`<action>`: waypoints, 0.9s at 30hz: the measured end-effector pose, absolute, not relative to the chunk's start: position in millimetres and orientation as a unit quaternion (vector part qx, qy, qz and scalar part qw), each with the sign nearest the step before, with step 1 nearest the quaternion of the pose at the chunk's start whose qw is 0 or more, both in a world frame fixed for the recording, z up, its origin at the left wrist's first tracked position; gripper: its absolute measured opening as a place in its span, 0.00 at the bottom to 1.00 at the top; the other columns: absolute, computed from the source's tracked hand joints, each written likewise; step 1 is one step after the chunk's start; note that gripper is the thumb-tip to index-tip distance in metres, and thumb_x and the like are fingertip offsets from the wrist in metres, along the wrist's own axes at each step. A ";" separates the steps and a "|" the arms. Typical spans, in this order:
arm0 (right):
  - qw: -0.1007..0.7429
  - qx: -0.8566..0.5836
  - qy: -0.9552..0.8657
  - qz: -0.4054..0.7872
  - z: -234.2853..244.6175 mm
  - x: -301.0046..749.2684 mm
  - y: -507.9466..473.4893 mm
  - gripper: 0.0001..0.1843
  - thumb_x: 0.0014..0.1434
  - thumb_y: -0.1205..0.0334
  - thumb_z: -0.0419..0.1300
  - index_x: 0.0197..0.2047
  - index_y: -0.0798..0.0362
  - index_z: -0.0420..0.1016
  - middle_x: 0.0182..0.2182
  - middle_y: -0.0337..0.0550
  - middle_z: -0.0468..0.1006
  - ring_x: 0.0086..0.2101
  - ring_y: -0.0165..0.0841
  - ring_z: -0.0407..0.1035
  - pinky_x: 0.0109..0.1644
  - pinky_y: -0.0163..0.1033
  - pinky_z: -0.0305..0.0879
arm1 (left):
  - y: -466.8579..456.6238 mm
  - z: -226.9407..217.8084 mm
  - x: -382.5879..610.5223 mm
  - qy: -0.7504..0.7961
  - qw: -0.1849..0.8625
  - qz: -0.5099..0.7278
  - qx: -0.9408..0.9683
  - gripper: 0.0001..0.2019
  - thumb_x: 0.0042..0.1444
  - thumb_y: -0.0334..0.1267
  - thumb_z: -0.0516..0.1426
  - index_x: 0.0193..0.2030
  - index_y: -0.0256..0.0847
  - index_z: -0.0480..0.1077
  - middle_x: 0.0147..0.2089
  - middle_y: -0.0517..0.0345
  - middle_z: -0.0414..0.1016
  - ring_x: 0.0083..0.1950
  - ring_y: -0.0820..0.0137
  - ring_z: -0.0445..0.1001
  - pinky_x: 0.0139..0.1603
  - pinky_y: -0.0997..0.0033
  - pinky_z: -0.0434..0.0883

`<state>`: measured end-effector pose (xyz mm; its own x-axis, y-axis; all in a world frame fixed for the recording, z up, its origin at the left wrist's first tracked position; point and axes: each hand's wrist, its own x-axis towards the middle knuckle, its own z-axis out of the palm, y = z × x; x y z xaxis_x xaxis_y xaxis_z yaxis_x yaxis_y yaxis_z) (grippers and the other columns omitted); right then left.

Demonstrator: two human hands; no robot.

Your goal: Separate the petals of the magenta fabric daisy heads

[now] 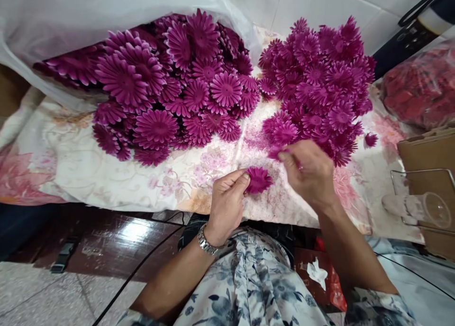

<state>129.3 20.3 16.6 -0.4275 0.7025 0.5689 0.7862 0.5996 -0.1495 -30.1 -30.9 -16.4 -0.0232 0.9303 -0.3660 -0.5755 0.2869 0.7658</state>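
My left hand (227,198) pinches a magenta artificial flower head (258,180) between thumb and fingers, just above the floral cloth (71,165). My right hand (309,170) is beside it to the right, fingertips closed on a small magenta flower piece (276,151) at the edge of the right pile. A heap of larger magenta flower heads (167,84) spills from a white plastic bag (71,27) on the left. A second pile of smaller flower heads (316,79) lies on the right.
A clear bag of red pieces (419,89) sits at the far right. Below it stand a cardboard box (426,150) and a wire frame with a clear cup (433,210). Dark floor and a black cable (142,264) lie under the cloth's front edge.
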 end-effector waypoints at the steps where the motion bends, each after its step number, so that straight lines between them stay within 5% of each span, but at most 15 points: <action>1: 0.307 -0.478 -0.817 -0.104 20.0 136.2 27.2 0.05 0.61 0.64 0.55 0.33 0.52 0.71 0.26 0.42 0.72 0.30 0.33 0.64 0.34 0.40 0.58 | -30.6 -14.8 -30.2 0.442 0.676 0.559 0.191 0.11 0.44 0.41 0.65 0.19 0.36 0.72 0.18 0.64 0.64 0.22 0.78 0.59 0.27 0.76 0.64; 6: 0.299 -0.539 -0.782 -0.091 27.2 143.3 34.6 0.14 0.58 0.54 0.59 0.45 0.53 0.71 0.39 0.50 0.74 0.41 0.41 0.66 0.42 0.47 0.59 | -29.7 -13.5 -29.8 0.436 0.690 0.550 0.175 0.11 0.43 0.42 0.65 0.21 0.36 0.73 0.20 0.64 0.65 0.23 0.78 0.61 0.28 0.75 0.65; 12: 0.276 -0.369 -0.879 0.122 6.9 104.5 2.6 0.08 0.60 0.60 0.57 0.31 0.53 0.67 0.25 0.40 0.72 0.28 0.31 0.65 0.34 0.38 0.62 | -29.0 -19.9 -28.9 0.442 0.657 0.568 0.226 0.10 0.48 0.38 0.62 0.20 0.36 0.73 0.20 0.63 0.66 0.25 0.78 0.61 0.28 0.78 0.61; 20: 0.188 -0.391 -0.899 -0.062 1.0 103.2 -6.4 0.06 0.62 0.66 0.53 0.36 0.56 0.71 0.28 0.46 0.76 0.31 0.35 0.66 0.37 0.42 0.59 | -29.4 -20.8 -27.3 0.435 0.660 0.574 0.212 0.06 0.47 0.35 0.61 0.22 0.37 0.75 0.21 0.63 0.68 0.27 0.76 0.62 0.33 0.75 0.62; 27: 0.202 -0.407 -0.878 -0.152 3.8 98.1 -5.9 0.07 0.61 0.67 0.54 0.32 0.56 0.71 0.23 0.43 0.74 0.27 0.34 0.61 0.34 0.40 0.55 | -29.5 -20.8 -29.0 0.433 0.668 0.569 0.208 0.06 0.47 0.36 0.61 0.24 0.36 0.76 0.20 0.63 0.67 0.27 0.77 0.62 0.32 0.76 0.62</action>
<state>98.1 -5.9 3.8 -0.5872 0.6526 0.4789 0.7759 0.6224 0.1031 -29.0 -29.5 -20.8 -0.0216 0.9398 -0.3411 -0.5788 0.2664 0.7707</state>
